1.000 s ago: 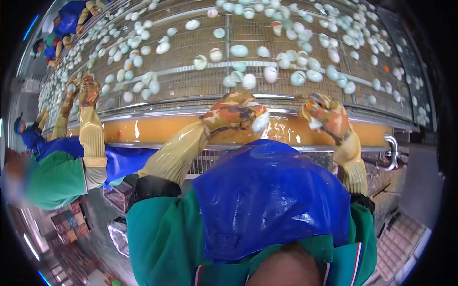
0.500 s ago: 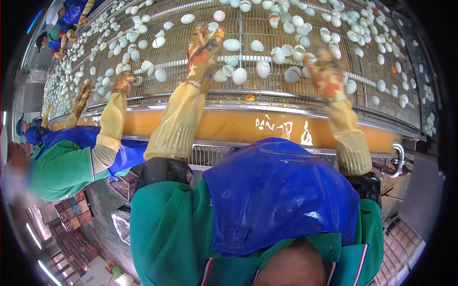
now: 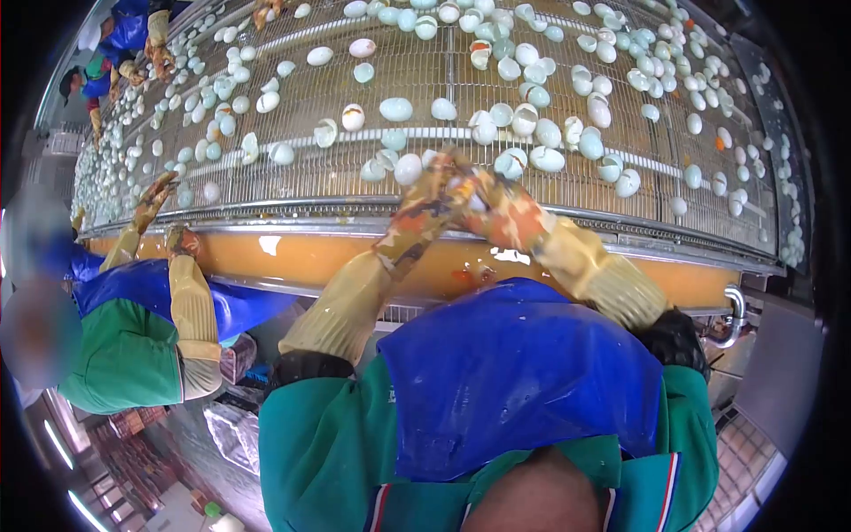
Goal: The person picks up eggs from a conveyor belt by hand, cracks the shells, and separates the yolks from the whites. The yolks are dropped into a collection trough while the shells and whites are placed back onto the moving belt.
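Note:
My left hand [image 3: 420, 211] and my right hand [image 3: 509, 214] meet just inside the near edge of the wire-mesh belt [image 3: 310, 188]. Both wear camouflage-patterned gloves with long cream cuffs. Between the curled fingers shows a cracked egg [image 3: 476, 200], pale shell with some orange; the fingers hide most of it and are slightly blurred. A whole pale egg [image 3: 409, 168] lies on the mesh beside my left fingertips. Close by my right hand are a broken eggshell [image 3: 511, 163] and a white egg [image 3: 547, 159].
An orange liquid-filled trough [image 3: 346, 259] runs below the belt's metal rail [image 3: 620, 232]. Many pale blue and white eggs and shells are spread over the mesh. At left a co-worker's gloved hand [image 3: 154, 200] is over the rail. A bent metal pipe [image 3: 737, 309] stands at right.
Both hands, apart over the belt before, have come together and back toward me, around a cracked egg. Eggs on the belt have shifted. The co-worker's nearer arm has drawn back.

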### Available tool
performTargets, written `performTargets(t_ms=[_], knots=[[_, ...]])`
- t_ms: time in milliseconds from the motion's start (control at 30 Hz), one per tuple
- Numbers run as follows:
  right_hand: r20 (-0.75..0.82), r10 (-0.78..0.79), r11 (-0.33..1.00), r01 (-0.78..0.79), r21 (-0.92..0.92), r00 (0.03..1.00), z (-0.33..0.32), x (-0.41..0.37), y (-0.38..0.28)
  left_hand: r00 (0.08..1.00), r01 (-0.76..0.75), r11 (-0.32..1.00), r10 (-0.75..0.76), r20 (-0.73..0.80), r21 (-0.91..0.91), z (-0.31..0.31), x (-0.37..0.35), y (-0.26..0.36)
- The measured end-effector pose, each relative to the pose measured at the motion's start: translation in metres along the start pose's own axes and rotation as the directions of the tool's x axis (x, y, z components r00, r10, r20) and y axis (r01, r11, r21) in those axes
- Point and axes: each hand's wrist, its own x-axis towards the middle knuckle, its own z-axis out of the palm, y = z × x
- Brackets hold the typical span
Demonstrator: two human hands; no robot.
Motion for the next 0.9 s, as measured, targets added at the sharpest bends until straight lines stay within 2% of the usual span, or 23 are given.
performTargets(t_ms=[33, 100, 133, 167, 200, 267, 300, 367, 400, 467, 500, 533, 600, 667, 733, 833, 867, 900], knots=[[0.048, 0.051, 0.981, -0.059, 0.185, 0.998, -0.008, -0.014, -0.025, 0.996, -0.082, 0.992, 0.079, 0.045, 0.092, 0.01, -0.002, -0.002], [-0.006, 0.101, 0.824, -0.08, 0.56, 0.995, 0.006, -0.045, 0.006, 0.965, -0.263, 0.964, 0.263, 0.022, 0.035, 0.032, -0.01, 0.005], [-0.012, 0.03, 0.975, -0.026, 0.221, 0.999, -0.003, -0.051, 0.001, 0.973, -0.226, 0.972, 0.229, 0.032, -0.06, 0.042, -0.016, 0.013], [-0.017, -0.042, 0.988, 0.039, -0.149, 0.999, -0.011, -0.058, -0.005, 0.98, -0.186, 0.971, 0.194, 0.043, -0.154, 0.052, -0.021, 0.022], [0.015, -0.113, 0.943, 0.112, -0.312, 0.993, -0.014, -0.066, -0.002, 0.985, -0.157, 0.962, 0.169, 0.035, -0.221, 0.061, -0.025, 0.028], [0.112, -0.23, 0.765, 0.251, -0.593, 0.967, -0.021, -0.084, -0.004, 0.994, -0.093, 0.932, 0.109, 0.027, -0.351, 0.076, -0.036, 0.039], [0.038, -0.043, 0.942, 0.054, -0.333, 0.998, -0.021, -0.092, -0.006, 0.99, -0.097, 0.958, 0.121, 0.073, -0.27, 0.078, -0.037, 0.044], [0.005, 0.061, 0.998, -0.061, -0.009, 0.998, -0.026, -0.102, -0.003, 0.993, -0.021, 0.948, 0.056, 0.1, -0.318, 0.085, -0.044, 0.053], [0.004, 0.12, 0.98, -0.119, 0.158, 0.993, -0.028, -0.108, 0.0, 0.993, 0.02, 0.939, 0.021, 0.116, -0.343, 0.091, -0.048, 0.055], [-0.058, 0.029, 0.999, -0.031, -0.034, 0.998, -0.033, -0.118, 0.002, 0.984, -0.019, 0.844, 0.111, 0.14, -0.536, 0.108, -0.047, 0.029], [-0.004, 0.23, 0.969, -0.229, 0.095, 0.973, -0.039, -0.123, -0.004, 0.979, -0.036, 0.852, 0.136, 0.154, -0.523, 0.115, -0.047, 0.017], [0.073, 0.413, 0.884, -0.419, 0.207, 0.908, -0.047, -0.125, -0.016, 0.973, -0.054, 0.858, 0.161, 0.167, -0.51, 0.119, -0.047, 0.016], [0.062, 0.17, 0.985, -0.169, -0.027, 0.983, -0.054, -0.145, 0.009, 0.964, -0.089, 0.961, 0.15, 0.221, -0.261, 0.109, -0.05, 0.05], [0.097, 0.01, 0.982, 0.009, -0.191, 0.995, -0.065, -0.159, 0.025, 0.939, -0.172, 0.962, 0.225, 0.258, -0.214, 0.119, -0.051, 0.017], [0.135, -0.055, 0.956, 0.091, -0.279, 0.989, -0.081, -0.167, 0.029, 0.911, -0.258, 0.966, 0.254, 0.323, -0.032, 0.118, -0.054, 0.007], [0.195, -0.138, 0.891, 0.208, -0.403, 0.971, -0.106, -0.178, 0.027, 0.926, -0.182, 0.982, 0.188, 0.328, -0.047, 0.112, -0.061, 0.041], [0.076, 0.042, 0.994, -0.034, -0.104, 0.996, -0.114, -0.181, 0.026, 0.929, -0.154, 0.986, 0.165, 0.33, -0.058, 0.115, -0.06, 0.045], [0.022, 0.25, 0.942, -0.248, 0.228, 0.968, -0.123, -0.184, 0.024, 0.935, 0.057, 0.87, 0.125, 0.331, -0.489, 0.119, -0.044, 0.035]])
